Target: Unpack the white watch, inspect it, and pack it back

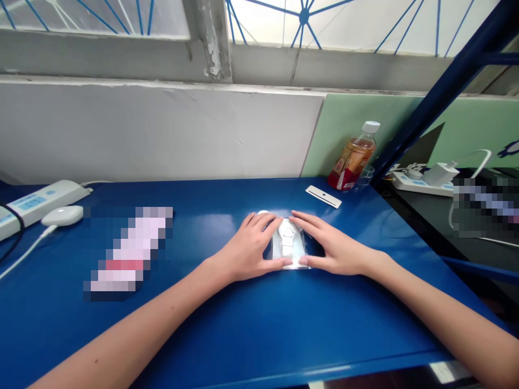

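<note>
Two hands, left [248,246] and right [330,246], lie flat with fingers spread, pressing either side of a white packet [288,244] on the blue counter [251,329].

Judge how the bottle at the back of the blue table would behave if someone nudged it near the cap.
The bottle stands tall and narrow, so a high push would probably tip it. Its round body might then roll across the smooth table. It looks partly filled with amber drink, so likely fairly light.
</note>
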`<state>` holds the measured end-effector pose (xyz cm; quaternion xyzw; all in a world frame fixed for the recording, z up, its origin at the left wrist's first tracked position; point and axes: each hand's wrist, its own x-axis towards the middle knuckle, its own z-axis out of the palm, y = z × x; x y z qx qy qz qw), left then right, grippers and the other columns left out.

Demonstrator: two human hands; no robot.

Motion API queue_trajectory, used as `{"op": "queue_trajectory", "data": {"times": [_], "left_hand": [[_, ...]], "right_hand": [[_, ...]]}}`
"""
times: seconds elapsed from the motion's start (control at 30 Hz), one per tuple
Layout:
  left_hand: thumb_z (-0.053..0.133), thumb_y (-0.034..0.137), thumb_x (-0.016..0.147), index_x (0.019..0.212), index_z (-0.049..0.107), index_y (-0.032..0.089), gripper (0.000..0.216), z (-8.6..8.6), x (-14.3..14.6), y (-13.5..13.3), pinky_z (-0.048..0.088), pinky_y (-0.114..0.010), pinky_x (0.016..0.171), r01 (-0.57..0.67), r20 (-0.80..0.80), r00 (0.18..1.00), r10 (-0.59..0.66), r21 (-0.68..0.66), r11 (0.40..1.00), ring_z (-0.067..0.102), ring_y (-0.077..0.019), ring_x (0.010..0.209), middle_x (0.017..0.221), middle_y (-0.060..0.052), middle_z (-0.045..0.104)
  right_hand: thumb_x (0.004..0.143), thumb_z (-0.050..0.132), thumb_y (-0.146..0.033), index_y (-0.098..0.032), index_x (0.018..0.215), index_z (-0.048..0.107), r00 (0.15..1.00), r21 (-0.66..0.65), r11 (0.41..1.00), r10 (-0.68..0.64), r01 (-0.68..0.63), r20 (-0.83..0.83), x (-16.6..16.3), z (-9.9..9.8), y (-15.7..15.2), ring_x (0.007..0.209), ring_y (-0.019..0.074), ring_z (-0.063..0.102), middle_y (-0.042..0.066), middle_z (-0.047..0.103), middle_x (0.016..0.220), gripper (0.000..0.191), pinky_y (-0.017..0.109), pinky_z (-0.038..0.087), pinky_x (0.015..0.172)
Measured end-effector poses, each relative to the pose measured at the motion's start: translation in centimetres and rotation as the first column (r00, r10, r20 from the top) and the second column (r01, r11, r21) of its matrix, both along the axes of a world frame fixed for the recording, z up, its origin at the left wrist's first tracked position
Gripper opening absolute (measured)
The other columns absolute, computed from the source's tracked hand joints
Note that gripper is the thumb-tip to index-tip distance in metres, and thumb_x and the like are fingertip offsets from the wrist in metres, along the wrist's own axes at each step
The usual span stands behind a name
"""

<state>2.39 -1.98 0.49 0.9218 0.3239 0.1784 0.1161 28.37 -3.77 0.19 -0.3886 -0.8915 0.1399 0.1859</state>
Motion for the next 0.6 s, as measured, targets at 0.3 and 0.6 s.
{"op": "queue_trajectory", "data": {"times": [0.3,0.6], "left_hand": [[0.059,0.069,0.082,0.151,0.030,0.013,0.094,1.0,-0.9,0.8,0.031,-0.050,0.113,0.038,-0.120,0.992,-0.041,-0.027,0.999,0.034,-0.0377,0.141,0.153,-0.021,0.038],[0.056,0.067,0.086,0.152,0.028,0.012,0.091,0.5,-1.7,0.6,0.032,-0.050,0.114,-0.026,-0.129,0.991,0.018,-0.059,0.998,0.031,-0.0360,0.144,0.156,-0.021,0.034]], "right_hand": [[0.087,0.059,-0.059,-0.014,0.157,0.020,0.997,0.004,1.000,-0.011,0.011,0.082,-0.3,-0.5,0.3,0.147,0.0361,0.026,0.022,0.029,0.158,0.092,0.057,0.033,0.115],[0.091,0.050,-0.062,-0.010,0.156,0.020,0.990,-0.021,0.999,-0.046,0.049,0.132,-0.7,-0.6,0.2,0.150,0.0324,0.017,0.020,0.019,0.161,0.089,0.052,0.028,0.119]]}}
